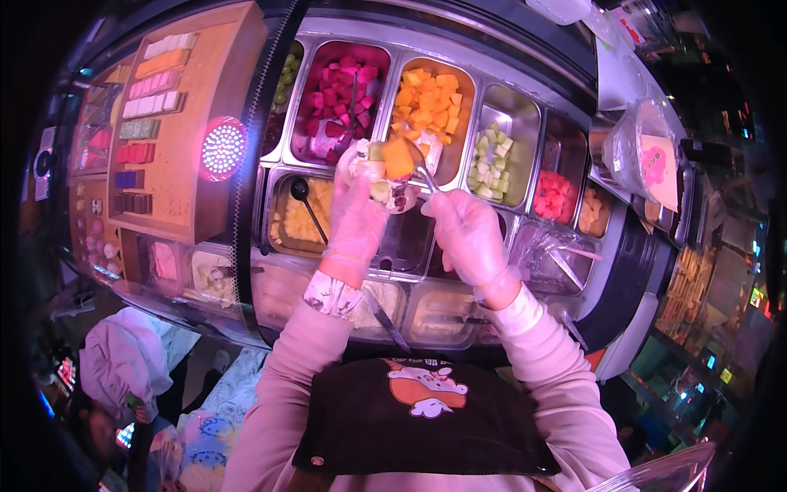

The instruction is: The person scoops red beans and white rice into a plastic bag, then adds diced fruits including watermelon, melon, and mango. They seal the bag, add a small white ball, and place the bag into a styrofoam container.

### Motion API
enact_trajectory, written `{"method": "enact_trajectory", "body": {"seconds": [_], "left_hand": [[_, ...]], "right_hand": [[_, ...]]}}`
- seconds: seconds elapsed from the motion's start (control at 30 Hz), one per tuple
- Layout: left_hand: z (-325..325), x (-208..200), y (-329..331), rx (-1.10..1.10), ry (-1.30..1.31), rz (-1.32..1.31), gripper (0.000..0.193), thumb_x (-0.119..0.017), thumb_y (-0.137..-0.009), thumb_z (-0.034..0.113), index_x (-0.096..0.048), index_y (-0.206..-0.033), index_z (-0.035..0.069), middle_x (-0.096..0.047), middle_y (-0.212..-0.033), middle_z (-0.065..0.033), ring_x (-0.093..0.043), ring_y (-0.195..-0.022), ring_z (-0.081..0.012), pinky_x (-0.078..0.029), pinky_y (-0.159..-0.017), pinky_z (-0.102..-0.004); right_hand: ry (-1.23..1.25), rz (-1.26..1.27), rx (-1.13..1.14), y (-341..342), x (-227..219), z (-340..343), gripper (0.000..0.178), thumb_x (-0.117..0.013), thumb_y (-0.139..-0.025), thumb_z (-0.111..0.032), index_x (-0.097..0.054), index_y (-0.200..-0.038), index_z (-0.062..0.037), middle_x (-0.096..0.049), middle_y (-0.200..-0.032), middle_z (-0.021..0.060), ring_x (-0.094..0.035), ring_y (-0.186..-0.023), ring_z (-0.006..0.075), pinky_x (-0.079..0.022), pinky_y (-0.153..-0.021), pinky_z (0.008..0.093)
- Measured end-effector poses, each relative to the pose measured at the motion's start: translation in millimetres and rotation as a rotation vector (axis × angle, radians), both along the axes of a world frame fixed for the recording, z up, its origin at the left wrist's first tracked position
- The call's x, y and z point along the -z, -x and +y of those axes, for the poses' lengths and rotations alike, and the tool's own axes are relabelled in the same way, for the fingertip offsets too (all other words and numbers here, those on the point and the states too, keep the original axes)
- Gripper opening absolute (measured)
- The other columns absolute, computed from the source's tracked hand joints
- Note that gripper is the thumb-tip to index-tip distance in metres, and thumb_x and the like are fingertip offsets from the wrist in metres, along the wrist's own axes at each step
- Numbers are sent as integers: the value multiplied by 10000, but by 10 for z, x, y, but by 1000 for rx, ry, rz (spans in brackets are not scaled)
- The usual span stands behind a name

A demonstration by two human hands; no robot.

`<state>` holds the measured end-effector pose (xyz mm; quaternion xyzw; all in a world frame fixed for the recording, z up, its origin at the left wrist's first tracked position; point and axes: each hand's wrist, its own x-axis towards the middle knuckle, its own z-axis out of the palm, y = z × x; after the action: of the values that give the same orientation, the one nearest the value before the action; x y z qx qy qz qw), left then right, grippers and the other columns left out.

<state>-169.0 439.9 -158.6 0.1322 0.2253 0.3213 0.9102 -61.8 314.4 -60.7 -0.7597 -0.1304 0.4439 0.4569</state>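
- Evidently our gloved left grip (358, 207) curls around a creamy, lumpy dessert (379, 191), above the steel pans (510, 111).
- Our right grip (437, 201) pinches a slim metal utensil (429, 179), its tip beside a smooth orange chunk (398, 160) over the dessert.
- We seem to be topping it; settling the chunk calls for light pressure.
- Beyond lie angular orange cubes (434, 95) and moist magenta cubes (338, 82).
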Motion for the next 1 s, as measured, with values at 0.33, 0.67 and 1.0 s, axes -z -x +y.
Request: {"method": "enact_trajectory", "body": {"seconds": [0.33,0.67,1.0], "left_hand": [[-30,-101,118,97,71,60,580,-680,-981,121,-433,-1504,163,-595,-1376,-122,-665,-1195,-345,-624,-901,-583],[64,-192,306,102,11,62,548,-642,-1009,155,-430,-1514,146,-575,-1425,-163,-618,-1283,-355,-595,-955,-568],[10,-152,280,-39,11,39,539,-665,-949,47,-484,-1457,57,-616,-1341,-122,-625,-1241,-263,-512,-1103,-418]], "right_hand": [[-56,-833,-96,53,-43,-69,175,-658,-1033,-197,-644,-961,-38,-651,-762,264,-661,-761,486,-524,-606,519],[-95,-1107,-407,-402,279,362,472,-748,-909,-308,-668,-1282,-29,-685,-1166,179,-638,-1083,375,-482,-926,487],[-527,-1105,-405,271,413,521,471,-806,-737,-99,-644,-1178,-68,-647,-1085,123,-618,-993,348,-523,-881,462]]}}
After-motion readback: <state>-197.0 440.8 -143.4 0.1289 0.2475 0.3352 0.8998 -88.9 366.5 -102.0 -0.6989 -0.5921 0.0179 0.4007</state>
